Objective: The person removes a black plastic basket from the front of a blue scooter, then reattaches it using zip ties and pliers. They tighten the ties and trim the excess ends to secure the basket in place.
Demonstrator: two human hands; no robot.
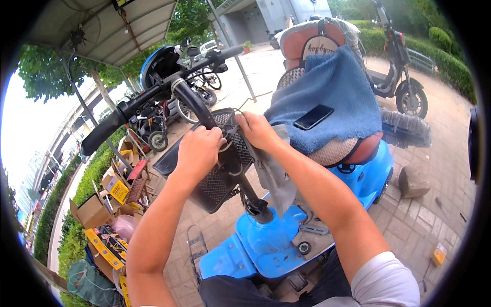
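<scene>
Both hands, left hand [198, 148] and right hand [258, 130], grip clamped on the black mesh basket [217, 184]: light, stiff wire, best held at its rim.

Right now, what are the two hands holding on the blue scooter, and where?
Both hands grip the black mesh basket at its top rim, by the steering stem: the left hand on the rim's near side, the right hand beside it.

black phone [313, 117] on blue towel [332, 92]; cardboard boxes [94, 210] nearby
</scene>
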